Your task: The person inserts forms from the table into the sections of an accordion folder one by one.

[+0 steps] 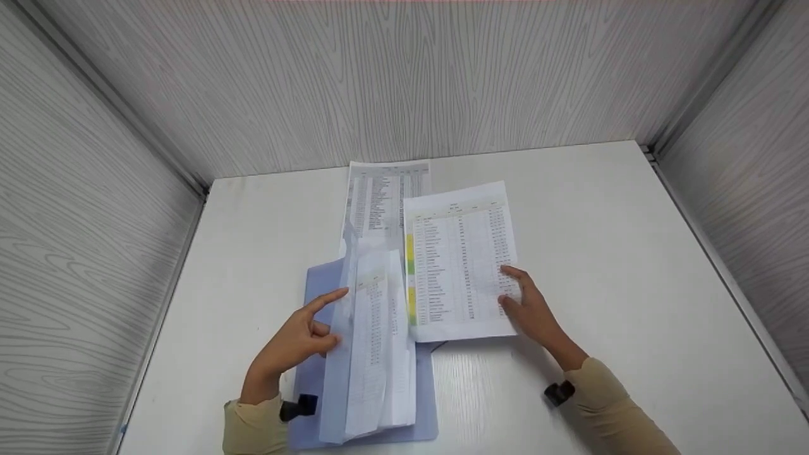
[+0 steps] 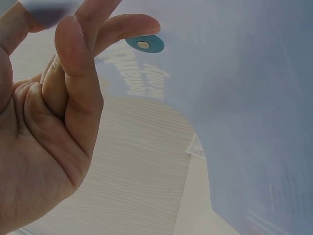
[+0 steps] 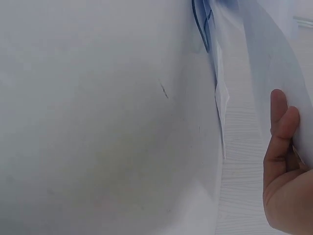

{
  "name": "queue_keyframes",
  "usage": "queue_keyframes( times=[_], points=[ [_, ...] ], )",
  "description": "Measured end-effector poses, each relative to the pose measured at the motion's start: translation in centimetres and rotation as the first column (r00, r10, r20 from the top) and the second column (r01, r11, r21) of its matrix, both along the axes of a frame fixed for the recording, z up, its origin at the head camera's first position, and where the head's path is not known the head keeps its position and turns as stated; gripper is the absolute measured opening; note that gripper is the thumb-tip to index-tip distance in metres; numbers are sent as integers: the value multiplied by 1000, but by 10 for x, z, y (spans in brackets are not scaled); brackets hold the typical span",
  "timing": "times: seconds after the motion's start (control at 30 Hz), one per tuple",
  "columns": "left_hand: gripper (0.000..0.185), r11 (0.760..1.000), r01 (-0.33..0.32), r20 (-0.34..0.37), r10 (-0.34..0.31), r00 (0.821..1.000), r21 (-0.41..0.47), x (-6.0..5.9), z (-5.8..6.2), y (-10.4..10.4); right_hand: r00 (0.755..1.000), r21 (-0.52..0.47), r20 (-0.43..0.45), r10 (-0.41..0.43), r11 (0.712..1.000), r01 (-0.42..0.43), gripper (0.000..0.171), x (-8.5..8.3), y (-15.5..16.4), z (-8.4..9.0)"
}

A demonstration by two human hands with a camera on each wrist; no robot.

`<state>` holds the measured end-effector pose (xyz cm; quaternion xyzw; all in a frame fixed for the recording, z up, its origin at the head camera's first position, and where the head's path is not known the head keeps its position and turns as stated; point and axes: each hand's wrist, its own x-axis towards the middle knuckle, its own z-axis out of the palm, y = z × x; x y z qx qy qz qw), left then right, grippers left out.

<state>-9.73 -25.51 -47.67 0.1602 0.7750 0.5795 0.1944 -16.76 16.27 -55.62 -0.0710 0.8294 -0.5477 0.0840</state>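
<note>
A translucent blue plastic document folder (image 1: 426, 404) lies with its cover (image 1: 338, 385) raised, and printed sheets (image 1: 401, 373) stand inside it. My left hand (image 1: 294, 341) holds the cover by its left edge, thumb and index finger on it. In the left wrist view, a finger of that hand (image 2: 63, 112) touches the plastic beside a teal snap button (image 2: 143, 45). My right hand (image 1: 534, 309) pinches a printed table sheet (image 1: 455, 265) by its right edge, thumb in front. The right wrist view shows this hand (image 3: 283, 156) and the paper's pale back (image 3: 274, 54).
Another printed sheet (image 1: 382, 196) lies behind the folder, partly covered by the held sheet and the papers. The white table (image 1: 632, 284) is bounded by wood-grain panels (image 1: 404, 82) at the back and both sides.
</note>
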Motion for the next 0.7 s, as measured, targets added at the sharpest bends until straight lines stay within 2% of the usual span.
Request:
queue_keyframes(
  times=[0.3,0.7],
  points=[
    [75,1000,-8,9,8,1000,-10,0,0,0,1000,31,13,-24,999,24,58,0,1,-3],
    [74,999,-12,16,13,1000,-31,-1,1,1,999,46,-24,-33,998,34,58,-4,12,-5]
  ],
)
